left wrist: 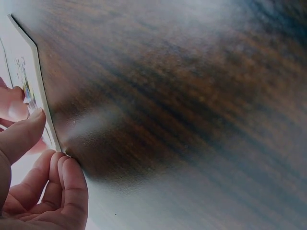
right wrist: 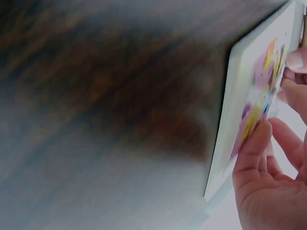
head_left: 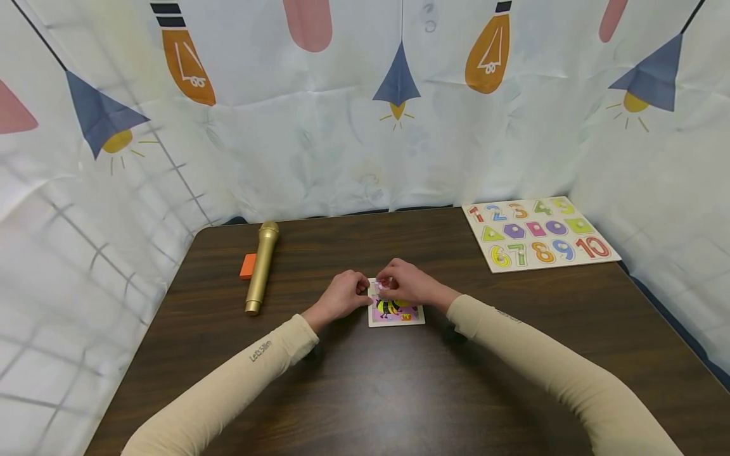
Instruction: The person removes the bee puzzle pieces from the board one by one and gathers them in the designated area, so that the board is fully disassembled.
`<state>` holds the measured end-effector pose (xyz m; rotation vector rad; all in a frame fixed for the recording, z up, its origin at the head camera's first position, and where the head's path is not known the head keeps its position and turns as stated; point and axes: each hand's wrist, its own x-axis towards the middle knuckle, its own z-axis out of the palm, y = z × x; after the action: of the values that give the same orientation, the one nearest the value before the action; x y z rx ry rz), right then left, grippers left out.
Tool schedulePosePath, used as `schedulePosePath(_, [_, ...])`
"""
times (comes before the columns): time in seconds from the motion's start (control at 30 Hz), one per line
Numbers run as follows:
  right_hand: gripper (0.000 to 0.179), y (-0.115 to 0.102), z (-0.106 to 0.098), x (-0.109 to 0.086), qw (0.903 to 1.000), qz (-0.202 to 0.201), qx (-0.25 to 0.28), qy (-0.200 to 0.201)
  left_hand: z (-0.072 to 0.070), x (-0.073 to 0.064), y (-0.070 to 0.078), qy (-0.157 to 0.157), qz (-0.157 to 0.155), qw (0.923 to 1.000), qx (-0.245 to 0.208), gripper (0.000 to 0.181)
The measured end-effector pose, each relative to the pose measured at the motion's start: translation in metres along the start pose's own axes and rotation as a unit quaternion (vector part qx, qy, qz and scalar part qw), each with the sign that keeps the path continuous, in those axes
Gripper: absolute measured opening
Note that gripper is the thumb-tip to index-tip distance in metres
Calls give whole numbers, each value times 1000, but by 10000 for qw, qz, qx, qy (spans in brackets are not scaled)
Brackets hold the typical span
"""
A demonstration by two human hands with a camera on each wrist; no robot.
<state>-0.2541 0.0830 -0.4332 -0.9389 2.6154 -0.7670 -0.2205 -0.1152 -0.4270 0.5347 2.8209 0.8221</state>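
A small square puzzle board [head_left: 412, 318] with a bee picture lies flat on the dark table. My left hand [head_left: 340, 296] is at its left side, fingers curled; in the left wrist view the thumb [left wrist: 29, 129] rests on the board's pale rim [left wrist: 42, 86] while the fingers bend in against its edge. Reaching over the upper part of the picture, my right hand [head_left: 412, 285] pinches a small puzzle piece that the fingers mostly hide. The right wrist view has that thumb [right wrist: 256, 139] on the coloured picture, inside the rim [right wrist: 229, 105].
To the left lies a gold microphone [head_left: 262, 269], with an orange block [head_left: 248, 266] beside it. A number and shape puzzle board [head_left: 479, 244] sits at the back right of the brown table [head_left: 365, 392]. Behind the table hangs a printed white curtain [head_left: 342, 145].
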Motion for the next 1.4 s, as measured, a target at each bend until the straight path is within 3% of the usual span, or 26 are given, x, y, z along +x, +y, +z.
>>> schedulePosePath(1.0, [18,-6,1,-5,9991,-186,-342,187,2,1,1,21,-17,10000,12,28])
schedulePosePath(1.23, [22,-3,-2,-4,9996,-31,-281,-88,1,0,1,27,6,10000,3,28])
schedulePosePath(1.4, [26,-1,-5,-3,9991,-208,-279,-250,0,1,1,21,-30,10000,-5,27])
